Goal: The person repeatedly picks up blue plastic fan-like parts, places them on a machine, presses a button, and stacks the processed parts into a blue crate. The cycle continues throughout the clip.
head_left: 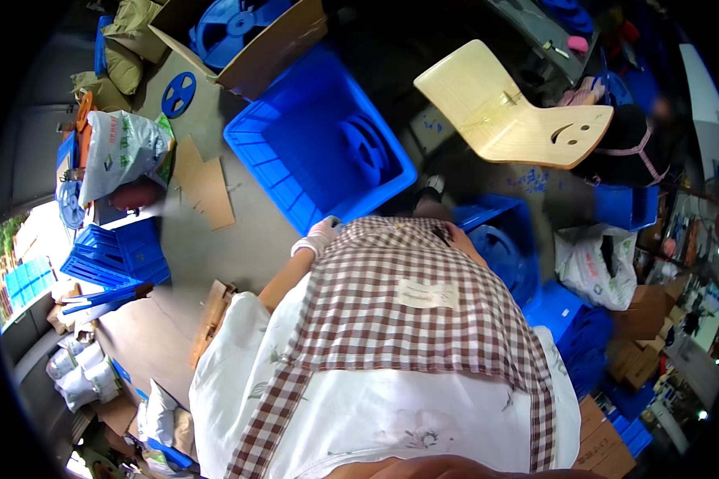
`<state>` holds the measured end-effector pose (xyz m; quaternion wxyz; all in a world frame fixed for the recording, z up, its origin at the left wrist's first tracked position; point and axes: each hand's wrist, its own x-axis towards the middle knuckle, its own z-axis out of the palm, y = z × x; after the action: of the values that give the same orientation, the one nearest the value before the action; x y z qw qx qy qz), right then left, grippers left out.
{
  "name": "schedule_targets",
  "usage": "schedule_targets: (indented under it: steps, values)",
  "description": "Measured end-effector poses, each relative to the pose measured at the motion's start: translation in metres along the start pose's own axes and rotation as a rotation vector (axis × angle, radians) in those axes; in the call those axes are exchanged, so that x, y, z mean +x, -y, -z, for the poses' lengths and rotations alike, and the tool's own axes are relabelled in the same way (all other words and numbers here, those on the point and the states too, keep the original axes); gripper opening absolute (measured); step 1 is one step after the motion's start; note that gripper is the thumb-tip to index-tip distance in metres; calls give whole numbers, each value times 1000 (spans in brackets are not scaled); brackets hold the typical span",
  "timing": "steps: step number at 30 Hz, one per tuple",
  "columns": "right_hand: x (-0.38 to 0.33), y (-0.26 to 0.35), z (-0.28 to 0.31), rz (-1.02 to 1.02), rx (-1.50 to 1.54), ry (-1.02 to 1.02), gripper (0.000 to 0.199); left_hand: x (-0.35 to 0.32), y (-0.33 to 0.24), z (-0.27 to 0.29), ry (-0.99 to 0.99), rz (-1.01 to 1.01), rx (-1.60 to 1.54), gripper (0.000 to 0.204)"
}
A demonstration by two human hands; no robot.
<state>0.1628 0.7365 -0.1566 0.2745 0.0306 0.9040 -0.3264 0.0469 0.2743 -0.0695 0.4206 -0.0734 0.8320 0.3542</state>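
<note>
left hand [318, 237], gloved, at near rim of big blue crate [319, 144], grip unclear | right hand hidden behind checked apron [407, 319] | blue reel [367, 148] inside crate: rigid plastic, probably light, slick; grasp by rim

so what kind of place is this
Probably a workshop or small factory floor for packing. Blue crates sit on a concrete floor, one holding blue plastic reels, with more reels in a cardboard box and filled sacks nearby. The gloved left hand reaches toward a crate.
</note>
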Motion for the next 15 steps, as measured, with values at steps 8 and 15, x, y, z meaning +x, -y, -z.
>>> schedule_targets:
  steps: [8, 15]
  values:
    - [113, -73, 126, 10, -133, 564, 51, 45, -69, -70, -156, 69, -27, 40]
    - [114, -18, 197, -78, -143, 688, 39, 74, -209, -85, 95, 173, 138, 40]
